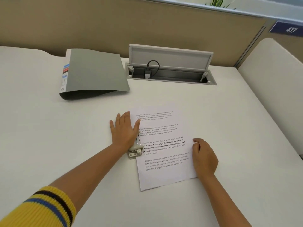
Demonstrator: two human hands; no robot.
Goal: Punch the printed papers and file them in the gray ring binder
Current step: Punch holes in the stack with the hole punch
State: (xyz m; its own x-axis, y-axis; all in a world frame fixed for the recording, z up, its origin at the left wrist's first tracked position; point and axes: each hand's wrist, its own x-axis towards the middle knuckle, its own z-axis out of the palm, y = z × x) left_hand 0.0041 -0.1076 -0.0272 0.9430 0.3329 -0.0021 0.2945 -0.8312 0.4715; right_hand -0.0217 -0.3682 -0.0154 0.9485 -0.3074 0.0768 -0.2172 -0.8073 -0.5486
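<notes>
- My left hand [123,131] lies flat with the fingers spread. It presses down on the punch [135,149].
- Most of the punch is hidden under that hand. Only its near end shows, by the left edge of the papers [164,149].
- The papers lie near the middle of the tabletop [49,136], turned a little. Their left edge looks tucked into the punch.
- My right hand [204,157] rests on the right edge of the papers. The fingers are curled and seem to pinch that edge, but I cannot see under them.
- The binder [93,74] lies shut near the far edge, well away from the papers. Its cover bows up a bit.
- Behind it to the right, a cable box [170,69] in the tabletop stands open.
- I think the papers are light, thin and bendy. They can slide or fan apart, so I would hold the stack by one edge and keep it square.
- I think the punch is hard and heavy for its size. Push it straight down from the top.
- The binder looks stiff but light. I would grab it by the spine or lift the cover at its loose edge.
- The holes may not be made yet, I cannot tell.
</notes>
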